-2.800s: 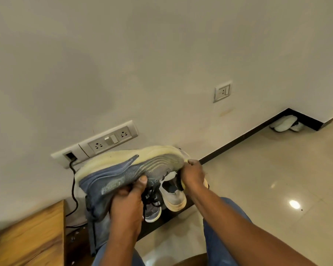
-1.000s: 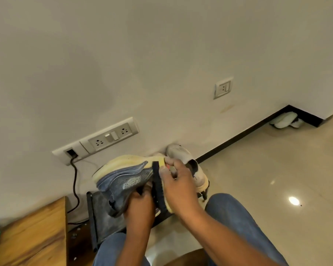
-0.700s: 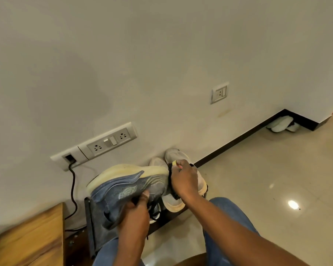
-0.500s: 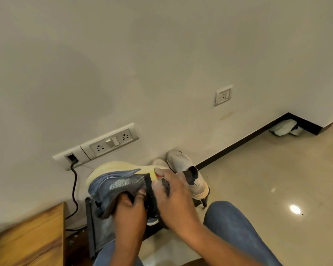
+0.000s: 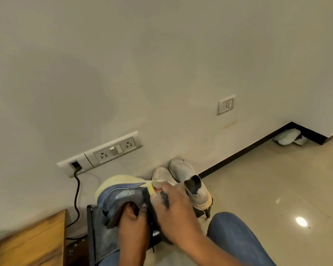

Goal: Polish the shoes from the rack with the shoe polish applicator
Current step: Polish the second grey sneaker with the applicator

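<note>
A blue-grey sneaker (image 5: 121,194) with a cream sole lies on its side above the dark shoe rack (image 5: 99,233). My left hand (image 5: 133,223) grips it from below, fingers tucked into the opening. My right hand (image 5: 173,210) holds a yellow-edged polish applicator (image 5: 152,189) against the shoe's side; most of the applicator is hidden under my fingers. A pair of pale grey shoes (image 5: 188,179) sits on the rack's right end, by the wall.
A socket strip (image 5: 108,152) with a black cable plugged in is on the wall above the rack. A wooden surface (image 5: 31,244) lies at the lower left. White footwear (image 5: 288,137) lies in the far corner. My blue-jeaned knee (image 5: 234,237) is at the right.
My right hand has been rubbing the applicator back and forth along the sneaker's side; it now sits near the shoe's middle. The sneaker has shifted slightly lower and to the right.
</note>
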